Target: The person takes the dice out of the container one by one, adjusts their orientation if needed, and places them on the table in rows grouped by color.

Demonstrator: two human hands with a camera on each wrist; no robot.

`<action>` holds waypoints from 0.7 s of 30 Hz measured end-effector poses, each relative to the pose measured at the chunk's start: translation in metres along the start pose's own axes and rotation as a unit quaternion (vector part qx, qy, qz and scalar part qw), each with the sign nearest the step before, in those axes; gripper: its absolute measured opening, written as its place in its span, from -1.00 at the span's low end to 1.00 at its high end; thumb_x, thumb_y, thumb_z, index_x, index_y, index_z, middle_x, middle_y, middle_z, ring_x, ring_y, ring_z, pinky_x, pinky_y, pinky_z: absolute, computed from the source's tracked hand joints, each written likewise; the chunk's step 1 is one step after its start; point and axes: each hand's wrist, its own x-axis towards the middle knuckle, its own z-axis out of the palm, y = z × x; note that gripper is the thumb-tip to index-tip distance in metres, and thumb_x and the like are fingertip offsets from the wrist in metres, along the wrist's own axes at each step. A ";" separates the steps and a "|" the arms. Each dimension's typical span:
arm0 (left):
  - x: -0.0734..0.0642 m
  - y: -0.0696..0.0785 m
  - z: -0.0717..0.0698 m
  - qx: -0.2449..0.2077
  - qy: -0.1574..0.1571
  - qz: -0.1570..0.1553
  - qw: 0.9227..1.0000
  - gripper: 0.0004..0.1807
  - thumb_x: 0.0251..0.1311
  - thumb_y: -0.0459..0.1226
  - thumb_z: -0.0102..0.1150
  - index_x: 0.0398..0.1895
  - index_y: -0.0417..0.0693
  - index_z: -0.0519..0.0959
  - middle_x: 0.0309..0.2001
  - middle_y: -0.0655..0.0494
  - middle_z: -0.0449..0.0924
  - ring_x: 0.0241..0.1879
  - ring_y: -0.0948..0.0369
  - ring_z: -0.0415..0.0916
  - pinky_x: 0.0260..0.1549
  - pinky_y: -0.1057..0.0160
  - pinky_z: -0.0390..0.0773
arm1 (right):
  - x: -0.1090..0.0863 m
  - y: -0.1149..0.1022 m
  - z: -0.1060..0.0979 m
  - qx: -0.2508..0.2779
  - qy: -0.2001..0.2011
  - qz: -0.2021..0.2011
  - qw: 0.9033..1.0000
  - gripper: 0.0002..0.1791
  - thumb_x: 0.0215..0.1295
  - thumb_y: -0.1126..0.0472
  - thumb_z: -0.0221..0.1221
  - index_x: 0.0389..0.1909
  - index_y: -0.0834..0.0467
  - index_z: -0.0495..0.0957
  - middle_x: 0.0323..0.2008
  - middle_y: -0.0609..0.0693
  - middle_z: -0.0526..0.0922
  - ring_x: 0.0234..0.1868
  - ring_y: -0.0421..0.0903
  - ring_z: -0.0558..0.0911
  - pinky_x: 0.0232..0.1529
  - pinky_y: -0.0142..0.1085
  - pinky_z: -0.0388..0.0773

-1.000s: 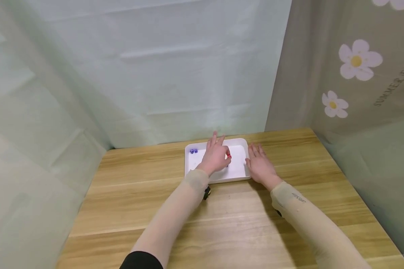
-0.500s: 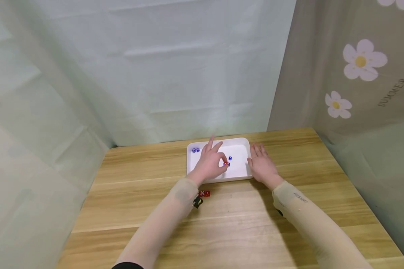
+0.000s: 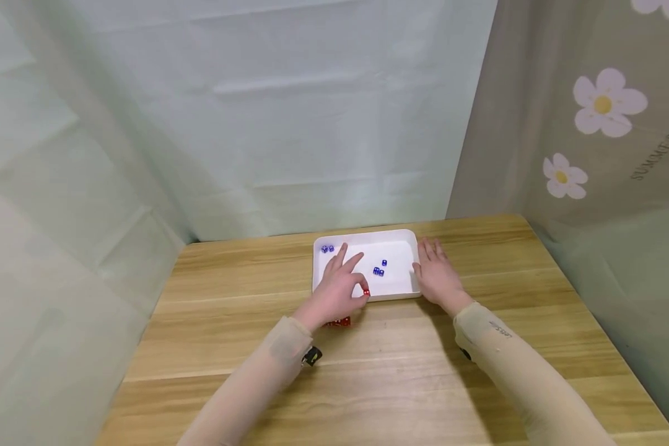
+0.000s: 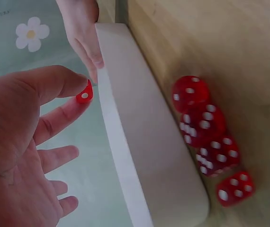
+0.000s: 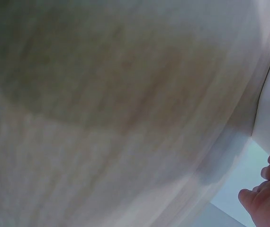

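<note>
My left hand [image 3: 334, 294] pinches a red die [image 4: 84, 94] between thumb and index finger, its other fingers spread. In the head view this die [image 3: 366, 292] overlaps the near rim of a white tray [image 3: 402, 251]. Beyond the hand, three blue dice [image 3: 378, 271] sit close together in the tray, and two more blue dice [image 3: 327, 249] are in its far left corner. Several red dice [image 4: 203, 124] form a row on the table outside the near wall, partly hidden by my left hand in the head view. My right hand [image 3: 438, 275] rests against the tray's right side, fingers straight.
The tray stands near the back edge of a wooden table [image 3: 412, 384]. Pale cloth [image 3: 290, 124] hangs behind and at the left, with a flowered cloth [image 3: 535, 111] at the right. A small black object [image 3: 312, 355] is at my left wrist.
My left hand has come from over the middle of the tray toward its near left rim, with the red die pinched. This uncovers the three blue dice. The right hand stays at the tray's side.
</note>
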 end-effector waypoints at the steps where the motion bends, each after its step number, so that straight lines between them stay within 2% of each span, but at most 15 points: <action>1: -0.003 -0.001 0.001 0.000 -0.004 0.000 1.000 -0.95 0.24 -0.14 0.45 -0.33 0.17 0.75 0.62 -0.15 0.25 0.67 -0.33 -0.28 0.55 -0.38 -0.04 | 0.000 0.000 0.000 0.001 -0.001 0.001 1.000 -0.28 0.75 0.06 -0.21 0.64 0.47 -0.07 0.67 0.41 -0.09 0.67 0.42 -0.16 0.65 0.14 -0.13; 7: -0.017 -0.004 0.006 0.013 -0.012 0.004 1.000 -0.93 0.24 -0.13 0.48 -0.34 0.21 0.73 0.63 -0.13 0.24 0.68 -0.31 -0.27 0.54 -0.39 0.00 | 0.000 -0.001 -0.001 0.007 -0.001 0.003 1.000 -0.28 0.75 0.05 -0.21 0.65 0.47 -0.07 0.67 0.40 -0.09 0.67 0.41 -0.16 0.65 0.13 -0.13; 13: -0.031 -0.005 0.011 0.003 -0.015 0.001 1.000 -0.92 0.21 -0.15 0.50 -0.35 0.20 0.73 0.63 -0.12 0.23 0.68 -0.30 -0.28 0.54 -0.40 0.00 | -0.001 -0.001 0.000 0.007 -0.004 0.002 1.000 -0.27 0.76 0.05 -0.22 0.65 0.46 -0.09 0.68 0.40 -0.12 0.68 0.41 -0.19 0.65 0.14 -0.16; 21: -0.041 -0.005 0.020 0.009 -0.025 -0.004 1.000 -0.91 0.19 -0.15 0.51 -0.35 0.22 0.73 0.65 -0.10 0.19 0.69 -0.25 -0.34 0.57 -0.36 -0.07 | -0.001 -0.001 0.000 0.015 0.005 0.001 1.000 -0.28 0.75 0.07 -0.20 0.64 0.47 -0.06 0.67 0.41 -0.08 0.67 0.42 -0.14 0.64 0.16 -0.09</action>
